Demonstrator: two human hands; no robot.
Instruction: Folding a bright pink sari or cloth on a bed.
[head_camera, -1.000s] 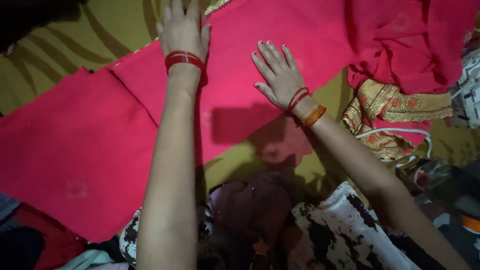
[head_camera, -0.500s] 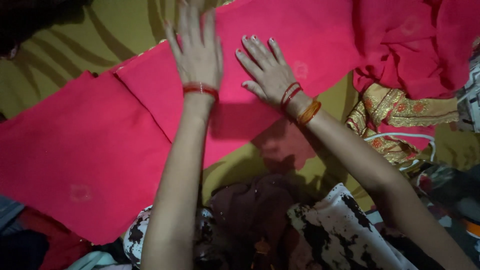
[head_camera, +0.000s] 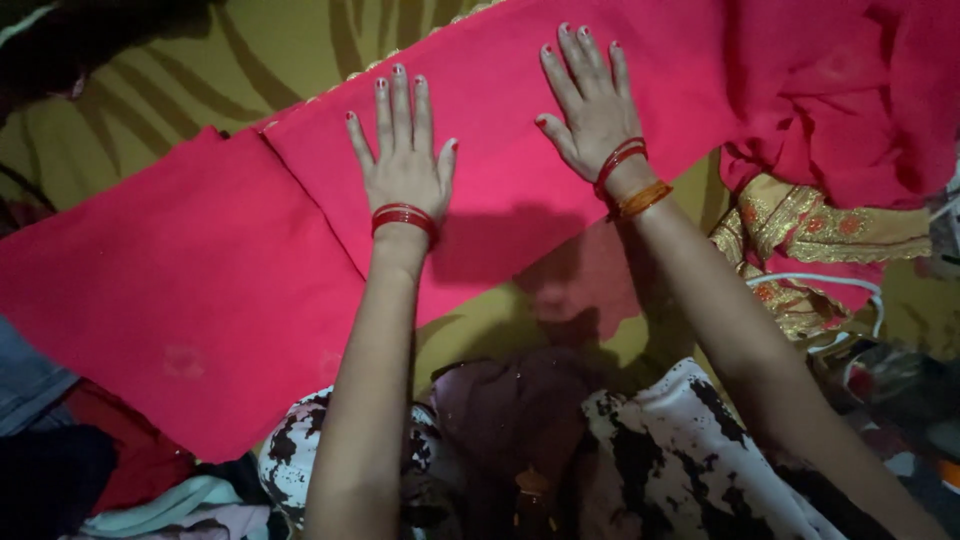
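A big pink cloth (head_camera: 200, 290) lies spread over the green sheet (head_camera: 260, 50). It runs under both hands and far past the fingers on each side. A fold line sits just left of the left fingers.

A second ago the hands were farther apart and the left hand reached higher. Now the left hand (head_camera: 403, 165) has slid back down, and the right hand (head_camera: 592, 110) sits beside it. It looks like the hands are pressing the cloth smooth.

Both hands lie flat on the cloth, fingers open and spread, holding nothing.

Right of the right fingers, more pink cloth (head_camera: 860, 90) is bunched up. Below it lies a gold trim (head_camera: 820, 225) and a white cord (head_camera: 830, 285).

Red bangles (head_camera: 404, 218) ring the left wrist. I see no packages, labels or signs.
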